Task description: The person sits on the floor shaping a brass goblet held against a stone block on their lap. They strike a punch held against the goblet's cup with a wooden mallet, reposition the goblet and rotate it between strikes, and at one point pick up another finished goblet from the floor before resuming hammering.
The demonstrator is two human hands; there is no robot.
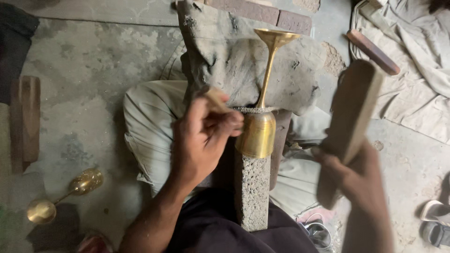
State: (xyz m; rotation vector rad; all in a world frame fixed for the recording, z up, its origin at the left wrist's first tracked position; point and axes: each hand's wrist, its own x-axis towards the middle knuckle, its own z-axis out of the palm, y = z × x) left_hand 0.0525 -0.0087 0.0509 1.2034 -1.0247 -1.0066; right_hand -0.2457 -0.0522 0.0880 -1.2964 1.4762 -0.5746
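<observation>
Brass goblet (pixel 260 126) sits inverted on a rough stone block (pixel 253 192), where the left hand (pixel 201 140) pinches a small wooden punch (pixel 216 100) against its bowl while the right hand (pixel 361 182) grips a raised wooden mallet (pixel 349 126), which seemingly needs a square blow on the punch.

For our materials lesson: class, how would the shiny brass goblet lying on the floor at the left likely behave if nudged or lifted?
The shiny brass goblet lies on its side on the concrete floor, with a rounded cup and a round base, so it would probably roll in a curve. Its polished metal looks slippery and rigid, and probably heavy for its size.
</observation>
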